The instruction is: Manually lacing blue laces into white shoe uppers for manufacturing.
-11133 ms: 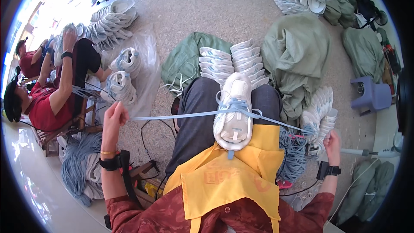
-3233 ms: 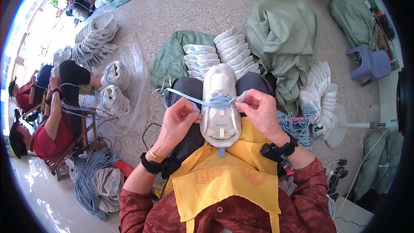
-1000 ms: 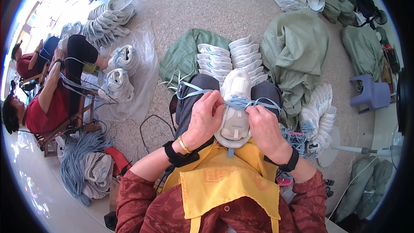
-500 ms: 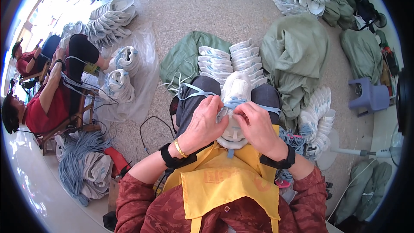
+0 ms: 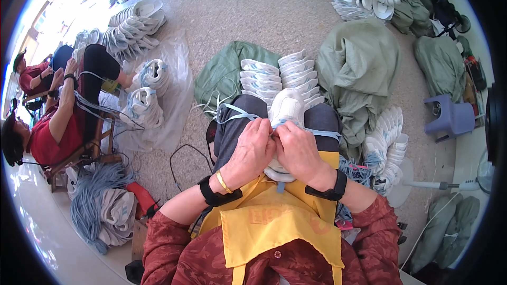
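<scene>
A white sneaker (image 5: 287, 106) lies between my knees, its toe pointing away from me. A light blue shoelace (image 5: 320, 133) runs out from it over both thighs. My left hand (image 5: 247, 150) is closed, thumb and fingers pinched at the laces over the shoe's middle. Against it, my right hand (image 5: 301, 152) is pinched on the lace too, the fingertips of both almost touching. Most of the shoe's opening is hidden beneath my hands; a blue heel tab (image 5: 281, 186) shows below them, over my yellow apron (image 5: 280, 232).
Stacked white shoes (image 5: 261, 76) stand beyond my knees, beside green sacks (image 5: 359, 63). To the right are more shoes (image 5: 384, 137), a purple stool (image 5: 450, 119) and a fan (image 5: 480, 177). Blue laces (image 5: 92, 200) lie at left; a co-worker in a red shirt (image 5: 55, 132) sits there.
My hands have come together over the shoe, the right one moving left and the fingertips meeting at the laces. The co-worker's arm at left has shifted slightly.
</scene>
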{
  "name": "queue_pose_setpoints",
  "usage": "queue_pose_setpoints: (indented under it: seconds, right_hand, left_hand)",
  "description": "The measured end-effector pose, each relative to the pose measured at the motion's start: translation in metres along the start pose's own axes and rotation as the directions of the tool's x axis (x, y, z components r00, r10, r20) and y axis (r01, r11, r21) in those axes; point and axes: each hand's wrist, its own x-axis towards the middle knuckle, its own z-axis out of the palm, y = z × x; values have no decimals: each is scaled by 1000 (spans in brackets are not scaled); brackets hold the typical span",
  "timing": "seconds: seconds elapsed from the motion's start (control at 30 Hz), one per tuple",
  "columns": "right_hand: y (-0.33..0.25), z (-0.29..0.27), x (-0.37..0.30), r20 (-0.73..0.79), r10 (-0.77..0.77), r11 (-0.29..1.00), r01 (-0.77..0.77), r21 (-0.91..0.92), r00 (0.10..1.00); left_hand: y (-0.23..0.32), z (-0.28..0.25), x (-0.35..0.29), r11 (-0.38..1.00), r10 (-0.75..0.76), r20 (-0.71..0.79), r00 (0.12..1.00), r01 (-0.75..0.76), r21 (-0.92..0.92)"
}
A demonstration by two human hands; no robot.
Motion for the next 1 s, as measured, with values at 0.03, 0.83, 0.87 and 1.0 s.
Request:
queue_pose_setpoints:
  seconds: [0.03,0.83,0.87,1.0]
  right_hand:
    - [0,-1,0,-3,1,1000,-1,-1,1000]
    - [-1,-111,-3,198,216,709,-293,641,956]
    - [4,-106,-4,196,220,707,-294,643,956]
    - [16,-97,-14,297,186,353,-346,869,936]
  left_hand:
    - [-1,0,0,1000,3,1,1000,-3,0]
    - [7,-13,47,824,177,483,858,140,-550]
    - [4,-12,46,772,129,494,860,226,-594]
    - [0,-17,37,636,-105,494,863,440,-634]
